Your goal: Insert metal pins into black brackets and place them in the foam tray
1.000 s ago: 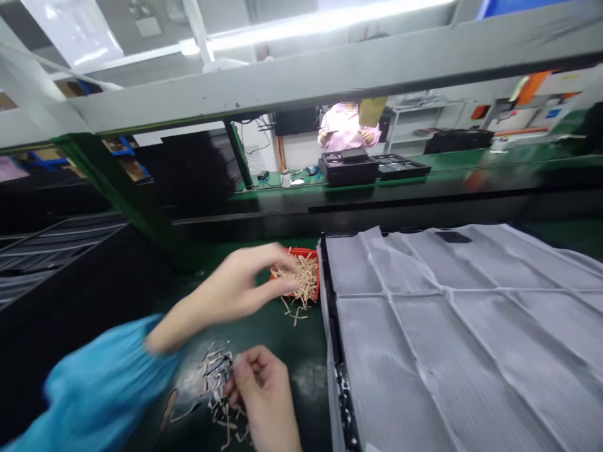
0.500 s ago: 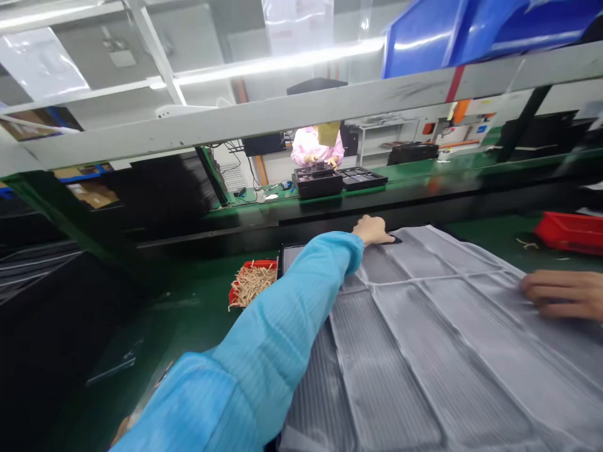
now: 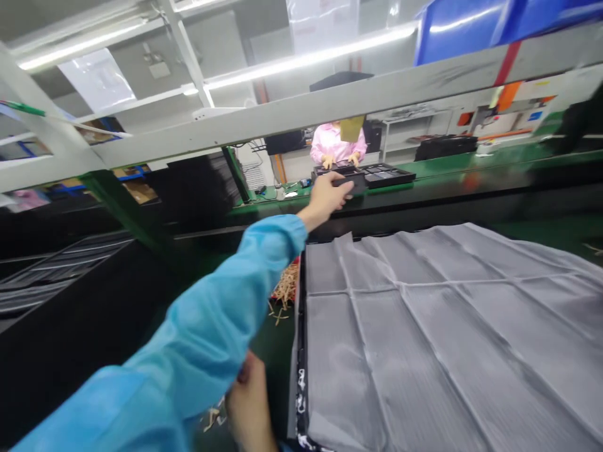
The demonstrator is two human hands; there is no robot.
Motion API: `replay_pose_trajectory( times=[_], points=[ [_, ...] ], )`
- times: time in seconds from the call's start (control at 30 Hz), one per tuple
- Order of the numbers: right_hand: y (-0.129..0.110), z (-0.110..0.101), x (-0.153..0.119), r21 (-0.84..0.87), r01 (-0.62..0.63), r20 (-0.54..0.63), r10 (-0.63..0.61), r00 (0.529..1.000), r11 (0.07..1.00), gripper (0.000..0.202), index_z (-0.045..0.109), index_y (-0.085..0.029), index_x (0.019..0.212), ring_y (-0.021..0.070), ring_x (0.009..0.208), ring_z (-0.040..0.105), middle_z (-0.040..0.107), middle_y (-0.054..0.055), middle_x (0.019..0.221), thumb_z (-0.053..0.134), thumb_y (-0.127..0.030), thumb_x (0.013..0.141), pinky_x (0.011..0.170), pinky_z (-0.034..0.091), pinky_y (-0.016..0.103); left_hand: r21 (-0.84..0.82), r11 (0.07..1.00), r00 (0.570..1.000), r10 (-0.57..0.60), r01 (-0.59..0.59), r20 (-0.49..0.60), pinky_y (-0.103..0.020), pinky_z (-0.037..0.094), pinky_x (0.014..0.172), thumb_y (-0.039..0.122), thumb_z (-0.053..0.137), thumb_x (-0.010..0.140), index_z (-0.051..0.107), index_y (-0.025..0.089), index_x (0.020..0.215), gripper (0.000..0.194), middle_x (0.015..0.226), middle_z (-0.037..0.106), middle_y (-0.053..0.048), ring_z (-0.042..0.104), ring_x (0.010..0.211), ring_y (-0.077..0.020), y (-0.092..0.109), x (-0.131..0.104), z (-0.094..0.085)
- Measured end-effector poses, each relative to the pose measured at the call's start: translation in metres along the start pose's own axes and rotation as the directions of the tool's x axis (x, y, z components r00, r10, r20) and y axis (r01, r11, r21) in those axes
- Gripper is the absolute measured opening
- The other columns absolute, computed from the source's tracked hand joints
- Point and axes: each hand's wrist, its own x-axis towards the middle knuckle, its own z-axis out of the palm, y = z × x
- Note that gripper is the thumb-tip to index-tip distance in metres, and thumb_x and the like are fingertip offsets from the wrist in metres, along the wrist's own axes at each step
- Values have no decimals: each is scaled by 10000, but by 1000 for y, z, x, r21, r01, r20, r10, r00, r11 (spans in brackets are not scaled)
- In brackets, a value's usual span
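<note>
A grey, wrinkled sheet (image 3: pixel 438 333) with raised grid creases lies over a black tray (image 3: pixel 301 351), whose left edge shows. Beyond the sheet's far left corner, my left hand (image 3: pixel 330 196) is stretched out in the air, fingers apart, with nothing visible in it. Its blue sleeve (image 3: pixel 217 307) crosses from the lower left. Low in the view, my right hand (image 3: pixel 250 398) is left of the tray, beneath the left forearm. Its fingers are hidden behind the sleeve.
Rubber bands (image 3: pixel 286 285) lie in a partly covered red bin left of the tray. Black trays (image 3: pixel 66 263) are stacked at far left. A white beam (image 3: pixel 282 116) crosses overhead. Opposite, a person in pink (image 3: pixel 336 145) works at black compartment trays (image 3: pixel 389 176).
My left hand has let go of the sheet's far edge and moved up and left. My right hand has left the sheet's right side and come under the left arm. The view has shifted left.
</note>
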Motion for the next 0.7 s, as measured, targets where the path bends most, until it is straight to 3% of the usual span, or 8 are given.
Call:
replay_pose_trajectory(
  times=[0.07,0.13,0.2,0.27,0.33,0.43,0.53,0.7],
  points=[
    [-18,-5,1,368,-191,104,164,981,910,303,673,-151,1175,181,919,712,708,49,1128,649,-401,1006,813,627,367,47,996,997,-68,70,-34,-161,341,447,135,595,1021,643,112,1078,78,584,567,62,446,421,-35,-21,-26,-68],
    [-27,-12,3,620,-367,287,234,929,694,111,659,-140,1008,88,675,672,700,-17,855,612,-237,1034,619,570,211,111,981,987,-154,158,-47,-176,278,416,107,697,932,672,114,913,33,472,505,81,404,379,-44,-43,-72,-129],
    [-26,-20,5,724,-503,456,220,863,473,270,614,-147,861,53,519,610,627,-66,651,460,-168,1082,506,489,144,163,953,966,-250,257,-65,-177,243,401,97,756,851,687,118,861,73,435,490,90,391,366,-51,-61,-132,-174],
    [-18,-28,7,747,-602,573,186,798,281,287,610,-170,893,78,611,669,669,-40,711,416,-224,1098,574,525,162,190,916,935,-345,353,-75,-175,230,396,119,762,814,706,115,881,88,442,500,94,386,368,-55,-73,-195,-198],
    [-7,-36,10,720,-682,660,177,730,129,259,621,-195,908,127,887,721,716,27,938,452,-283,1084,772,560,208,154,884,896,-444,442,-20,-173,297,428,182,739,833,717,108,909,108,525,598,57,456,419,-66,-79,-252,-207],
    [4,-45,14,625,-773,775,200,599,-111,182,672,-232,881,204,1236,634,648,76,1297,603,-349,1002,1023,478,297,-15,828,817,-550,560,174,-219,493,640,264,707,882,719,108,1002,197,846,777,-56,677,697,-136,-83,-313,-205],
    [7,-47,14,532,-815,845,86,528,-228,170,694,-247,860,207,1200,649,665,66,1255,644,-367,970,1008,482,305,-115,778,770,-568,618,291,-247,514,749,269,693,904,711,119,1072,225,987,782,-80,701,838,-164,-83,-344,-202],
    [7,-43,14,453,-843,859,-113,500,-289,209,712,-234,801,173,961,700,718,55,1033,677,-378,949,799,540,230,-54,791,755,-558,609,345,-194,396,581,256,660,924,710,125,1037,180,762,646,18,519,631,-96,-84,-356,-205]
  ],
)
